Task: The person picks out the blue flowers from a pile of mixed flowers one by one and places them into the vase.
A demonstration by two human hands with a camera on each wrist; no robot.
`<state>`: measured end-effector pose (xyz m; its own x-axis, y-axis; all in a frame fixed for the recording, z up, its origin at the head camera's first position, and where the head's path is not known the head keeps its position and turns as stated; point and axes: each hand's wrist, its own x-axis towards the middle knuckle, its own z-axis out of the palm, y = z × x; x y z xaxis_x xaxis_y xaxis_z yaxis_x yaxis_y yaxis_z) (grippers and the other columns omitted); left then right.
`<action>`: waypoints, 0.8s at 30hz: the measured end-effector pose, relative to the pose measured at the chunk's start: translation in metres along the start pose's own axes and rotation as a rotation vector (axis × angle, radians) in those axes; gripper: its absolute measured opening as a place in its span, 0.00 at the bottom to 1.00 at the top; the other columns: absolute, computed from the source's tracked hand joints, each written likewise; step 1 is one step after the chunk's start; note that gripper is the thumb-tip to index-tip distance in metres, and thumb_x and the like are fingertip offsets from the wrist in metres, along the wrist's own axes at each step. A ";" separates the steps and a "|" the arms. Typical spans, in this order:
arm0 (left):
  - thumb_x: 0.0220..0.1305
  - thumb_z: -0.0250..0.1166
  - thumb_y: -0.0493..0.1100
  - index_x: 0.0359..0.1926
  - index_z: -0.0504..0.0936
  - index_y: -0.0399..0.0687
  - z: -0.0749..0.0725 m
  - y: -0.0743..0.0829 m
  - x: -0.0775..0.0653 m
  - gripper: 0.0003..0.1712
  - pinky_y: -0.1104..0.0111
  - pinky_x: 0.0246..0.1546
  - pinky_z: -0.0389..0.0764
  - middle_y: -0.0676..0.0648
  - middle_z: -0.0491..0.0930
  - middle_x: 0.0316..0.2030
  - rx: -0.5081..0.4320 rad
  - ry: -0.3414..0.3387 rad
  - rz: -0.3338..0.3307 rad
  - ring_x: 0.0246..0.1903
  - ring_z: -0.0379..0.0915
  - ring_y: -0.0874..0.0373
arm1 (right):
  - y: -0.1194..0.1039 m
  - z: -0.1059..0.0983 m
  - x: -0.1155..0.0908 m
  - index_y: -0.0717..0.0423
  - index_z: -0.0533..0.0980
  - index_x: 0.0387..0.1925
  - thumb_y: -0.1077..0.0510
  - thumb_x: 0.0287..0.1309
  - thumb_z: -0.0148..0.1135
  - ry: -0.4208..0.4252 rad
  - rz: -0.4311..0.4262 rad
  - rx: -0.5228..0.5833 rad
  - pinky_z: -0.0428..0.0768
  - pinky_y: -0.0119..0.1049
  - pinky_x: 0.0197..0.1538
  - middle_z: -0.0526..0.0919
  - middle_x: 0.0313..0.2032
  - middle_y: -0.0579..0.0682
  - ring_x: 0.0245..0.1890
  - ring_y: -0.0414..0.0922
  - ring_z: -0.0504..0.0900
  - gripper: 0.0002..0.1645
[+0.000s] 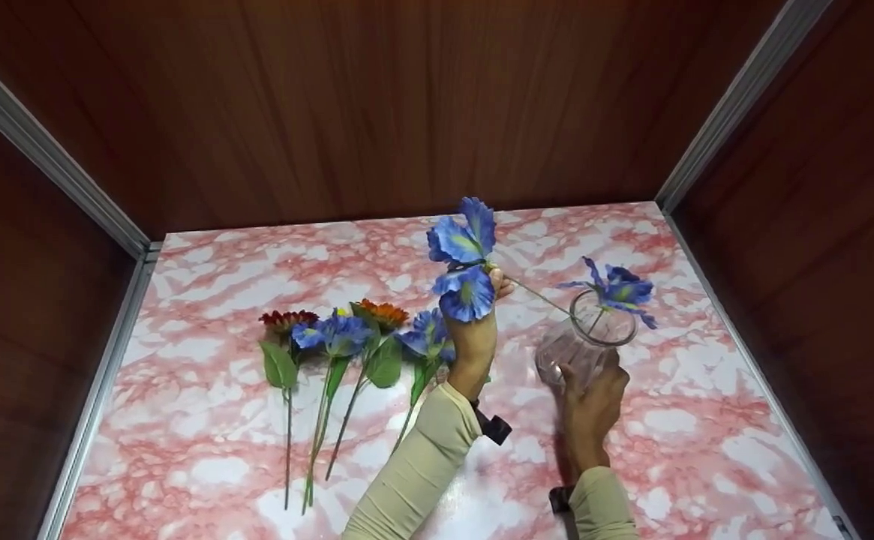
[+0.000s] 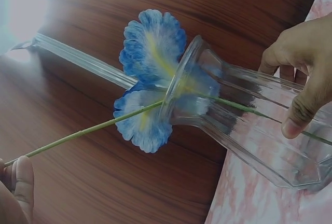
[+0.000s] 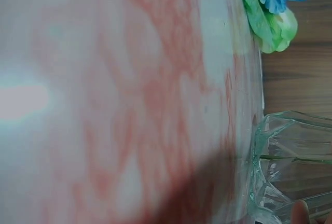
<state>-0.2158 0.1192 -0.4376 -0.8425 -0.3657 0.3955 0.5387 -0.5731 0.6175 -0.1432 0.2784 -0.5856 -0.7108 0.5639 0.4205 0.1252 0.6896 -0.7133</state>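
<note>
My left hand point(image 1: 476, 330) pinches the green stem point(image 2: 93, 128) of an artificial blue iris point(image 1: 463, 296) just below its bloom. That stem slants through the mouth of a clear glass vase point(image 1: 551, 356), its lower part visible through the glass in the left wrist view. A second blue iris point(image 1: 623, 289) stands in the vase, its bloom above the rim. My right hand point(image 1: 594, 401) grips the vase low on its body, thumb on one side and fingers on the other. In the right wrist view only a fingertip point(image 3: 300, 212) shows against the glass.
Left of my left arm several artificial flowers lie on the pink marbled table point(image 1: 204, 450): a dark red flower point(image 1: 290, 322), an orange flower point(image 1: 382, 313) and blue irises point(image 1: 335, 334). Brown wood panels point(image 1: 331, 112) with metal edge strips point(image 1: 744, 97) enclose the table.
</note>
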 end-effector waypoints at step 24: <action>0.57 0.65 0.41 0.39 0.78 0.44 0.010 -0.025 -0.009 0.09 0.67 0.34 0.79 0.45 0.78 0.30 -0.355 -0.111 -0.233 0.31 0.76 0.58 | 0.002 0.001 0.000 0.56 0.59 0.69 0.37 0.50 0.68 0.023 -0.026 0.003 0.71 0.66 0.38 0.68 0.49 0.71 0.43 0.68 0.73 0.52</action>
<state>-0.2219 0.1445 -0.4498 -0.9258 -0.1269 0.3560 0.2844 -0.8543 0.4350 -0.1435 0.2794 -0.5882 -0.6977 0.5559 0.4519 0.1047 0.7031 -0.7034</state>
